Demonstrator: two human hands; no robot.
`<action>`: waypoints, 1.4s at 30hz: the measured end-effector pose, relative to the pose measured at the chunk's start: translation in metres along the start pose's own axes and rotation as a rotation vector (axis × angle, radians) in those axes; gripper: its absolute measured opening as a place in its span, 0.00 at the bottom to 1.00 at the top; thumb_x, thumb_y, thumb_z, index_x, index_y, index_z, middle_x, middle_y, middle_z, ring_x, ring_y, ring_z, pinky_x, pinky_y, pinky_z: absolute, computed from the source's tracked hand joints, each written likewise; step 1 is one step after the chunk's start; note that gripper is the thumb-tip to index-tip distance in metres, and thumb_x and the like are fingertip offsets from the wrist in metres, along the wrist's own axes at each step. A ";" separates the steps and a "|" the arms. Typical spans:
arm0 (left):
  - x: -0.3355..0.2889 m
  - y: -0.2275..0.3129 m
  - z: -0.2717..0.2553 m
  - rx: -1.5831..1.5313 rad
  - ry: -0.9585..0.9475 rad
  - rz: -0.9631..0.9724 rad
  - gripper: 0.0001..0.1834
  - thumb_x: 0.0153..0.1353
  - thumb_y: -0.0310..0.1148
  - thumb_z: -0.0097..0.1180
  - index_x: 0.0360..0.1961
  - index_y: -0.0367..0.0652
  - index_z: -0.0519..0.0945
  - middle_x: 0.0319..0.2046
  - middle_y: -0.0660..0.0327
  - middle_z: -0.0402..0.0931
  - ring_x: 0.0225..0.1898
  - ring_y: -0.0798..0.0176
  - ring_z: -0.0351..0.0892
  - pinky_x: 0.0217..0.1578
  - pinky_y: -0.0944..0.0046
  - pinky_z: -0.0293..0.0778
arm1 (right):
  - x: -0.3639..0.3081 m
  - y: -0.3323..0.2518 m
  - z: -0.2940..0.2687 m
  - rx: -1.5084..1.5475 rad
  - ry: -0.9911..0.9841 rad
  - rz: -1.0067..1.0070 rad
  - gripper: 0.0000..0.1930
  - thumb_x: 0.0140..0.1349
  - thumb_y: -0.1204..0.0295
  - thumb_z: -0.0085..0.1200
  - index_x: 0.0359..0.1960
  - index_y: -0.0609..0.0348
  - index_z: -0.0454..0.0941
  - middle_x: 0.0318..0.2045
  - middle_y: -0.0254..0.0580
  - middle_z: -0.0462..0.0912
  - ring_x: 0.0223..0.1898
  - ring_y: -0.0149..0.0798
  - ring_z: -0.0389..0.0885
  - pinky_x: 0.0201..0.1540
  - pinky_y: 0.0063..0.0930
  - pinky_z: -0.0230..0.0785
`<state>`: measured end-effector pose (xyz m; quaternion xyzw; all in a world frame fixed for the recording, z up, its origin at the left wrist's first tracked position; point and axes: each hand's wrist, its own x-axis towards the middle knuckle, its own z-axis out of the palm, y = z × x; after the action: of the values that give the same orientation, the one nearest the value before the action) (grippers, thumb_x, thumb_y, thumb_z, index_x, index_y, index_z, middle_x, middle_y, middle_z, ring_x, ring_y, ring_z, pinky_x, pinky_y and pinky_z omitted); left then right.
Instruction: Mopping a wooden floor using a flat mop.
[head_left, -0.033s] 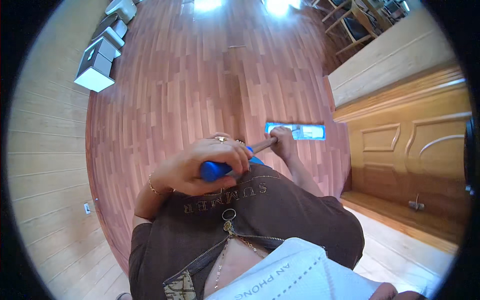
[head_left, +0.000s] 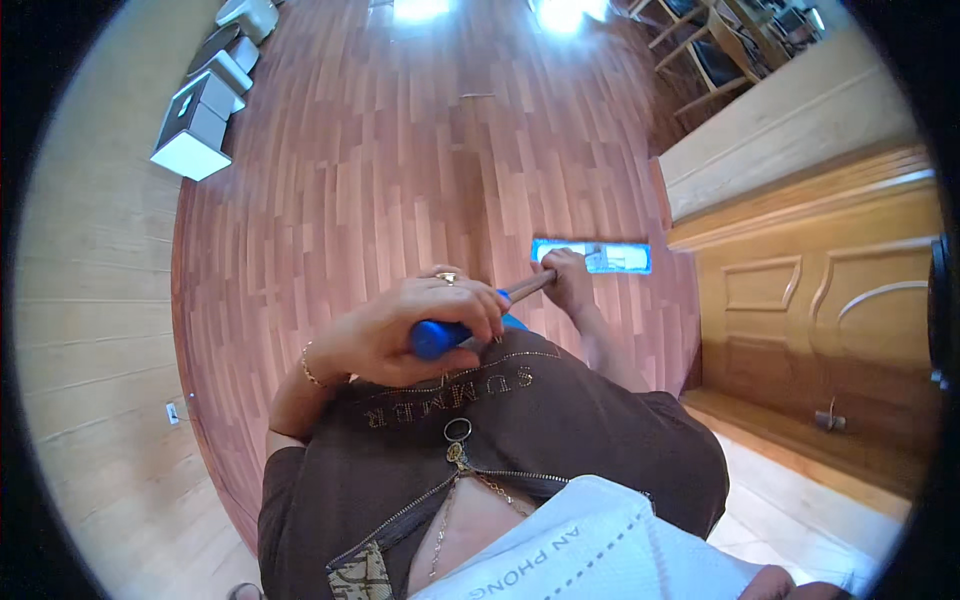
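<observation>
A flat mop runs across the front of my body. My left hand [head_left: 400, 325] wraps round the blue grip [head_left: 430, 340] at the top end of its handle. Lower on the brown-grey pole [head_left: 527, 288], my right hand [head_left: 570, 285] is closed round it. Beyond that hand the wide mop head [head_left: 625, 258], white with a bright blue rim, lies flat on the wood-patterned floor. The right hand and pole hide part of its left side.
The plank floor [head_left: 380, 160] stretches ahead. Along the left wall stand a white-fronted box [head_left: 190, 155] and other pale pieces. A panelled wooden door [head_left: 800, 300] is close on my right, with a pale wall and wooden chairs [head_left: 720, 60] farther off.
The mop head sits very slightly farther from me. Both hands keep their hold on the handle and have hardly moved.
</observation>
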<state>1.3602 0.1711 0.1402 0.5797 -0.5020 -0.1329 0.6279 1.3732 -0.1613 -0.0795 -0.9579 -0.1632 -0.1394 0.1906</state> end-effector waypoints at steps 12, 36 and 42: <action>0.025 -0.108 -0.038 0.433 0.359 -0.244 0.20 0.50 0.36 0.69 0.42 0.44 0.75 0.47 0.59 0.77 0.60 0.53 0.71 0.56 0.52 0.63 | 0.230 0.101 0.145 0.152 -0.194 -0.163 0.11 0.50 0.67 0.64 0.31 0.53 0.75 0.25 0.42 0.75 0.30 0.44 0.76 0.30 0.37 0.70; 0.028 -0.158 -0.156 0.822 0.506 0.004 0.15 0.51 0.42 0.65 0.26 0.45 0.73 0.23 0.58 0.75 0.31 0.52 0.78 0.42 0.52 0.68 | 0.250 -0.148 -0.068 1.313 -0.148 -0.252 0.32 0.60 0.47 0.54 0.60 0.52 0.70 0.59 0.55 0.72 0.63 0.48 0.68 0.63 0.50 0.57; -0.021 -0.250 -0.204 0.845 0.440 -0.108 0.11 0.54 0.38 0.63 0.24 0.46 0.74 0.22 0.59 0.74 0.30 0.52 0.77 0.39 0.52 0.69 | 0.260 -0.211 -0.064 0.668 -0.131 -0.541 0.16 0.55 0.53 0.62 0.33 0.52 0.76 0.39 0.40 0.84 0.47 0.48 0.82 0.55 0.50 0.66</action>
<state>1.6140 0.2353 -0.0492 0.8239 -0.3364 0.1762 0.4206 1.5191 0.0641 0.1299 -0.7732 -0.4561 -0.0626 0.4361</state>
